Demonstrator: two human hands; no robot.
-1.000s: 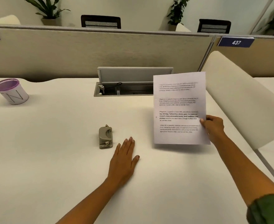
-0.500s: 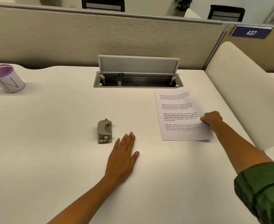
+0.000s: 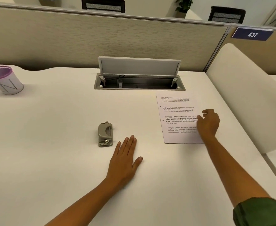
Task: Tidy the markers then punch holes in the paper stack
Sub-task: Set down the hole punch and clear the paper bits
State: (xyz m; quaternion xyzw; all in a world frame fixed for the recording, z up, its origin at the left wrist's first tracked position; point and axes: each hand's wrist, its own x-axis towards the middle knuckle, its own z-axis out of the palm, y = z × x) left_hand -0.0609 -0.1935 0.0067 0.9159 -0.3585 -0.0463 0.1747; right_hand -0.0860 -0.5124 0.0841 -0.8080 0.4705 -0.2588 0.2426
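The printed paper stack (image 3: 178, 118) lies flat on the white desk (image 3: 52, 144), right of centre. My right hand (image 3: 208, 122) hovers over its right edge with loosely curled fingers that grip nothing. A small grey hole punch (image 3: 105, 134) sits near the desk's middle. My left hand (image 3: 125, 159) rests flat on the desk, palm down, just right of and nearer than the punch, not touching it. A white cup with a purple rim (image 3: 5, 80) stands at the far left; no markers show.
An open cable tray with a raised lid (image 3: 139, 79) is sunk into the desk behind the paper. A beige partition (image 3: 101, 38) closes the back. A cream rounded divider (image 3: 248, 98) bounds the right side.
The paper was held upright in my right hand, then was lowered flat onto the desk. My right hand has let go and lifted slightly. My left hand stayed put.
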